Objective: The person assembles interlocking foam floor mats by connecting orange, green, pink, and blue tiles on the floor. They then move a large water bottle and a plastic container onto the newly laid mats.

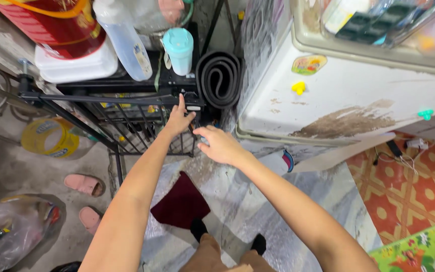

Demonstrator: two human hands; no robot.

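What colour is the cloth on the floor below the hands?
Dark maroon cloth, plain, seen in the head view.

A white fridge point(358, 95), stained brown, stands right of a black wire rack point(127, 108). The floor is grey concrete point(11, 166) at left, silvery sheeting point(258, 211) in the middle, orange patterned tile point(409, 196) at right.

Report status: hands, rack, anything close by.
Left hand fingers on black wire rack front edge. Right hand open beside it, empty. Rolled black mat wedged against fridge.
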